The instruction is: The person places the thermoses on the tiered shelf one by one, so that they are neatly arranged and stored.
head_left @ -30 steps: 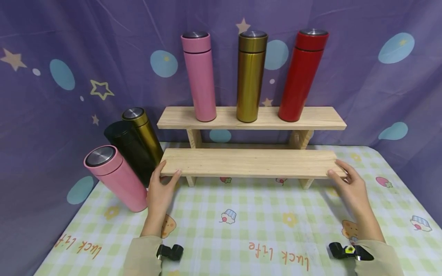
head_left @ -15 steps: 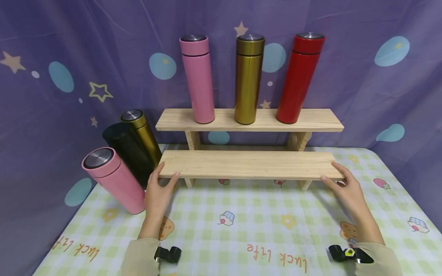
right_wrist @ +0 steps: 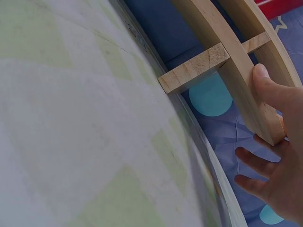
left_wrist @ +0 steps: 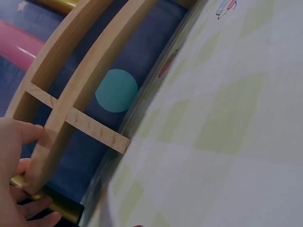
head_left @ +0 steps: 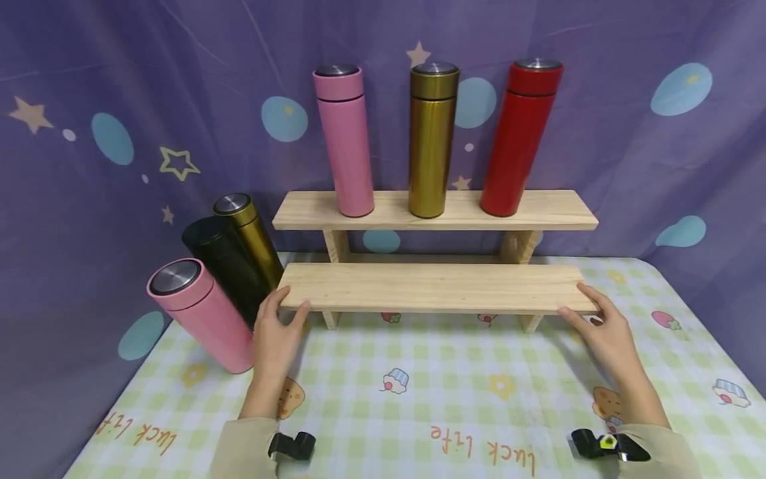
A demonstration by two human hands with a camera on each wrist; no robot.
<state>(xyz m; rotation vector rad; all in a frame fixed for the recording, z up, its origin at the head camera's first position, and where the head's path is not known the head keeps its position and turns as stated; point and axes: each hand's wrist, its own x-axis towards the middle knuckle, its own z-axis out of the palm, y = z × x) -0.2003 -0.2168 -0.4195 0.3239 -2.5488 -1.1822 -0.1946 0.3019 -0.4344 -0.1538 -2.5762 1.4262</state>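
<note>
Head cam: left hand [head_left: 276, 340] and right hand [head_left: 608, 338] have got the lower shelf [head_left: 431, 287] by its ends, fingers kinda wide apart from thumbs, gripping the corners.

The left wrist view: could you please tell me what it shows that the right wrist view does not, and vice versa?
Only the left wrist view shows the left hand and parts of a pink bottle and a gold bottle. Only the right wrist view shows the right hand and part of a red bottle. Both show the lower board, pinched near one end, the upper board, the checked cloth and the curtain.
</note>
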